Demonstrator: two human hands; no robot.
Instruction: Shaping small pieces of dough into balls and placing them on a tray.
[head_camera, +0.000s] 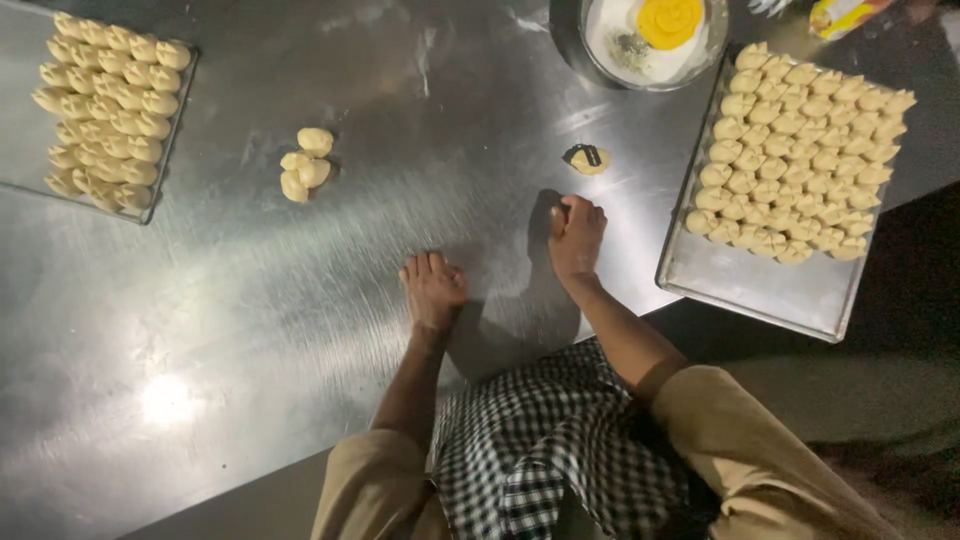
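The right hand (576, 232) is closed into a loose fist, knuckles up, resting on or just above the steel table (250, 320). Whether anything sits inside the fist cannot be told. The left hand (432, 288) lies flat on the table with fingers together and extended, holding nothing.

Just beyond the right hand, near but apart from it, lies a single dough piece (589, 158), pale and rounded, with a dark patch on its upper side. The nature of the dark patch cannot be made out.

Further left on the table, well apart from both hands, sits a small cluster of dough pieces (306, 165), roughly four, touching one another.

To the right, the right tray (770, 290) holds close rows of shaped dough pieces filling its far part; its near strip is bare metal. At the far left, the left tray (25, 150) carries a similar block of shaped pieces.

At the far edge stands a round bowl (590, 55) containing a white substance and a yellow mould-like object.

The person wears a checked apron (550, 440) and tan sleeves.
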